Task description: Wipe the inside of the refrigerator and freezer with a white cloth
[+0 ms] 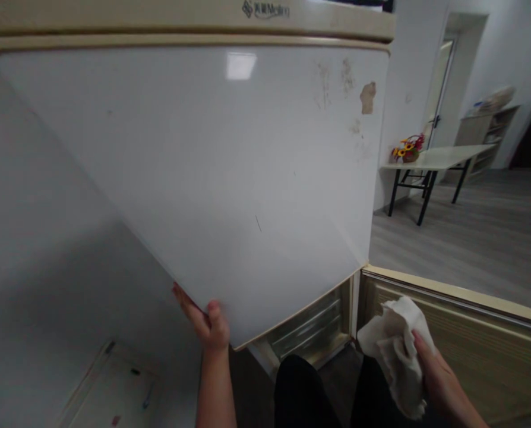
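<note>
A white refrigerator door (212, 166) with a cream trim fills the middle of the head view. Brown stains and a peeled patch mark its upper right, and a short dark line shows lower down. My left hand (209, 327) grips the door's left edge near the bottom corner, thumb on the front face and fingers round the edge. A crumpled white cloth (397, 339) is held in my right hand (437, 368), in front of a second, lower door (474, 333) that stands swung out to the right.
Below the upper door, the lower compartment (312, 321) is partly visible. My knees (299, 386) are close to it. Further right stand a table (448, 156) with a flower basket (410, 148) and a shelf unit (492, 128). A pale flat panel (123, 386) lies at lower left.
</note>
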Demonstrator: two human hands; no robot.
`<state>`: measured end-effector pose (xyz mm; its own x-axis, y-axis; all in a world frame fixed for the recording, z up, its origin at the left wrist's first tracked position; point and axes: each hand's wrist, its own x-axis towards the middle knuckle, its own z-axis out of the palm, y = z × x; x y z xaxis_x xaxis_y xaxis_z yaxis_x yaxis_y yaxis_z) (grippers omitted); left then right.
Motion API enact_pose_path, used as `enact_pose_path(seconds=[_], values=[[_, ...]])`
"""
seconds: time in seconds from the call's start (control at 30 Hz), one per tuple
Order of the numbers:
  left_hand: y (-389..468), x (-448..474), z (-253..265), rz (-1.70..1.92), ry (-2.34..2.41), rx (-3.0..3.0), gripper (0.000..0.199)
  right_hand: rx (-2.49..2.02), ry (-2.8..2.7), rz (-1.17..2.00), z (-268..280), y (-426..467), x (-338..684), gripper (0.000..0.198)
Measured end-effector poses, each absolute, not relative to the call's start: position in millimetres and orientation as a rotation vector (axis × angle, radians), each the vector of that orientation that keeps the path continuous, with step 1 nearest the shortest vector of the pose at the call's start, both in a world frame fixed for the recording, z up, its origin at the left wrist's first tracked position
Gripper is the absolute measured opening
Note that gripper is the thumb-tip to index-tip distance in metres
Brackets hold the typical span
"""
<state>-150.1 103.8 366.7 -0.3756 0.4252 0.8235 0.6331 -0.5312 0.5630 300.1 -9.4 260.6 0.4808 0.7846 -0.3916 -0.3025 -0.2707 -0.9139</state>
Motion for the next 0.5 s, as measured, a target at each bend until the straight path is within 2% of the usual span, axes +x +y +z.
enact_pose_path(seconds=[0.2, 0.37, 0.43, 0.5], values=[[118.0, -153.5, 369.4, -1.978, -1.434, -1.627, 0.096, -1.262, -0.216, 1.160, 268.7, 2.3, 294.3, 0.077], [107.2, -141.2, 370.6, -1.891, -1.324, -1.554, 0.097, -0.869, -0.076, 1.469, 273.0, 2.5, 276.2, 0.065], [84.4, -112.7, 356.7, -1.796, -1.251, -1.461, 0.092, -0.769, -0.047, 1.593, 266.0, -2.3, 261.7, 0.057], [50.6, -64.8, 334.5, -1.835, -1.196, -1.618, 0.067, -0.689, -0.035, 1.715, 256.5, -10.4, 244.3, 0.055]])
